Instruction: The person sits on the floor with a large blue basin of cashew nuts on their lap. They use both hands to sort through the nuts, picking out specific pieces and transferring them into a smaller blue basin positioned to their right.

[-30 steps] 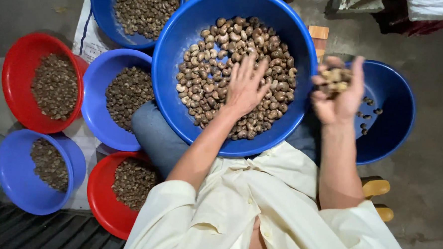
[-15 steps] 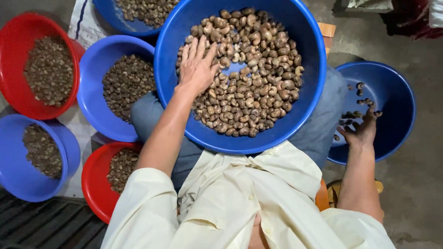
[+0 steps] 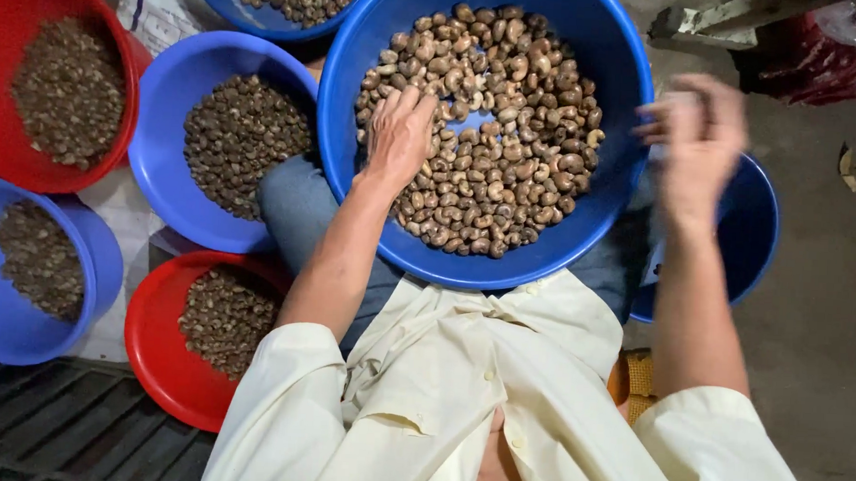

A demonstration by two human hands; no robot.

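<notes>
Step in hand, by judgement: sorting nuts [image 3: 509, 148] from the big blue basin [image 3: 626, 114] on the lap into the bowls around it. Left hand [image 3: 399, 133] lies flat on the nuts at the basin's left side, fingers spread wide, palm down, gripping nothing visible. Right hand [image 3: 697, 142] is raised just beside the basin's right rim, above the small blue bowl [image 3: 761, 221]; it is blurred, so its opening and contents cannot be told. Next move likely calls for the left fingers to close on chosen nuts.
</notes>
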